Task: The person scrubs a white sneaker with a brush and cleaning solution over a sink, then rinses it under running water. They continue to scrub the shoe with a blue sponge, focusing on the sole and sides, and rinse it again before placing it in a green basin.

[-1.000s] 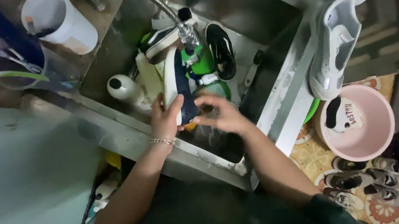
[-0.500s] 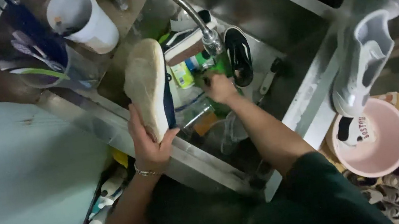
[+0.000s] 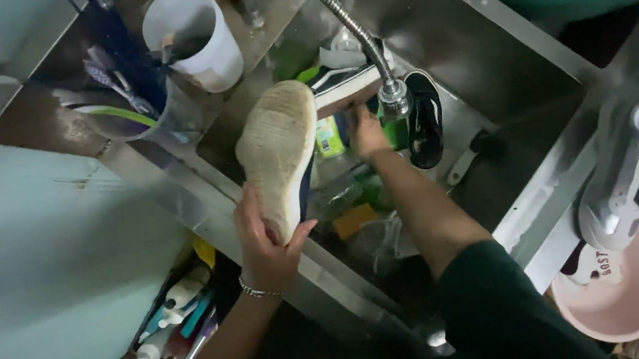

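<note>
My left hand point(image 3: 266, 240) grips the heel end of a navy shoe with a worn pale sole point(image 3: 279, 150), holding it sole-up over the left rim of the steel sink point(image 3: 485, 59). My right hand point(image 3: 369, 133) reaches deep into the sink, just under the flexible faucet head point(image 3: 393, 97), among shoes and bottles. Its fingers are hidden, so what it touches is unclear. A black shoe point(image 3: 423, 118) stands in the sink to the right of that hand.
A white cup point(image 3: 194, 35) and a holder with brushes point(image 3: 125, 106) stand on the ledge at the back left. A grey-white shoe point(image 3: 630, 167) rests on the sink's right rim above a pink basin point(image 3: 631, 299). Bottles point(image 3: 169, 318) lie under the sink.
The navy shoe went from under the faucet to lifted sole-up at the sink's left rim in my left hand. My right hand left it and reached deeper into the sink.
</note>
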